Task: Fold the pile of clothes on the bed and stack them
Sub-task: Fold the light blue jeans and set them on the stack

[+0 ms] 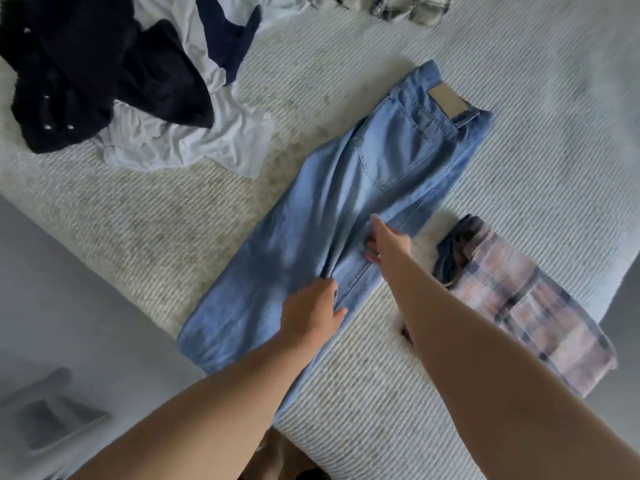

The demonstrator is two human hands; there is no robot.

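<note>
Light blue jeans [346, 188] lie lengthwise on the bed [519, 116], folded leg over leg, back pocket and tan label up, waist far right. My left hand [311, 315] rests on the lower leg, its fingers curled on a crease of denim. My right hand [386, 242] presses flat on the thigh area near the side seam. A folded pink plaid garment [530, 306] lies on a dark one to the right. The unfolded pile at the top left holds a black fuzzy garment [79, 74] and a pale blue shirt [194, 143].
A plaid black-and-white garment [398, 6] lies at the top edge. The bed's edge runs diagonally at the lower left, with grey floor [86, 299] and a grey stool-like object [52, 410] beyond it.
</note>
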